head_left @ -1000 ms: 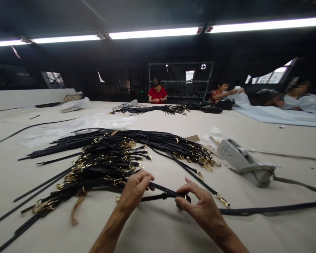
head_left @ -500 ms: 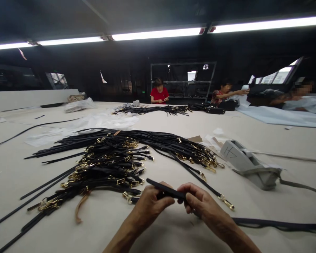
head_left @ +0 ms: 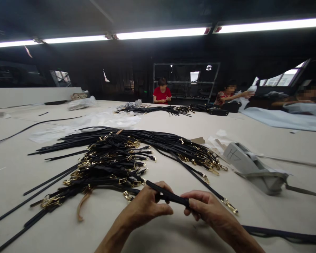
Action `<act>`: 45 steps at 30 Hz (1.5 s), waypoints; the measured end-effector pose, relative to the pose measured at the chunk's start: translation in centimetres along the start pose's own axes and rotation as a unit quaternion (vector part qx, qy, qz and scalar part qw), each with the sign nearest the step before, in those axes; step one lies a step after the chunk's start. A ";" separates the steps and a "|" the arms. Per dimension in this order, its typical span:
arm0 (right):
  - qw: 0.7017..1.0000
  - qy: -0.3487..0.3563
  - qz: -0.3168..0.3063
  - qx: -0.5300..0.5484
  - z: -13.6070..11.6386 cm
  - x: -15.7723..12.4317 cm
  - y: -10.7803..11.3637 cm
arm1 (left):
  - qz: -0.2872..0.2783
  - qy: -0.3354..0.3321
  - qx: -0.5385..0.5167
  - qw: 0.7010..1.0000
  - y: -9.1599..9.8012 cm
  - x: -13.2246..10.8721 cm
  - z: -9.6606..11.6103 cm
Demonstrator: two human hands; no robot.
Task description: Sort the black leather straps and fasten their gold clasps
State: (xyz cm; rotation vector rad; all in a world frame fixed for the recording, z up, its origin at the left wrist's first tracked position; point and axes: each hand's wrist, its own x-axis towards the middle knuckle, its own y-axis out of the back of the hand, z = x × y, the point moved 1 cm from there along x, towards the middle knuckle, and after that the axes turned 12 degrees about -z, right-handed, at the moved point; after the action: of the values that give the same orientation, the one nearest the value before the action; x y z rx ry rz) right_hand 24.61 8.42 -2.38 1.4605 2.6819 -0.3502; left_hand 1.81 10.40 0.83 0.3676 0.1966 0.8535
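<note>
A flat black strap (head_left: 171, 195) runs between my two hands, its rounded end pointing up and left. My right hand (head_left: 209, 207) pinches it between thumb and fingers. On the other side my left hand (head_left: 143, 207) has its fingers curled behind the strap, while its thumb lies a little away from it. Left of my hands is a heap of black straps (head_left: 107, 168) with gold buckles and clasps. One strap end with a gold snap hook (head_left: 230, 206) lies just beyond my right hand. Another dark strap (head_left: 287, 235) stretches off to the right.
A grey tape dispenser (head_left: 255, 168) marked with pen stands at the right. Behind the heap lie more bundled straps (head_left: 168, 138) and crumpled clear plastic (head_left: 100, 121). Across the table sits a co-worker in red (head_left: 162, 94); other people work at the far right near pale sheeting (head_left: 287, 117).
My right hand has shifted slightly right and down along the strap, now gripping it farther from its end. My left thumb has come away from the strap. The view has turned slightly left.
</note>
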 end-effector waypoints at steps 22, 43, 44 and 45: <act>0.999 -0.025 0.015 0.033 0.5 0.3 0.5 | -0.003 0.000 -0.094 0.996 0.9 0.0 -0.6; 0.997 0.004 -0.061 0.042 -0.4 -1.0 1.0 | 0.040 -0.028 -0.260 0.964 1.3 0.3 -1.5; 0.998 -0.010 -0.058 0.028 -0.2 -1.0 1.4 | 0.036 -0.037 -0.250 0.967 1.2 0.4 -1.4; 0.998 -0.024 -0.060 0.011 -0.2 -1.1 1.9 | 0.030 -0.043 -0.236 0.970 1.1 0.4 -1.2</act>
State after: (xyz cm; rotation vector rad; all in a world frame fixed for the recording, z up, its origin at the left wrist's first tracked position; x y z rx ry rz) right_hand 26.76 8.58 -2.32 1.2820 2.7429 -0.4190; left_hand 0.95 11.64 0.10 -0.0370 -0.1004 0.9111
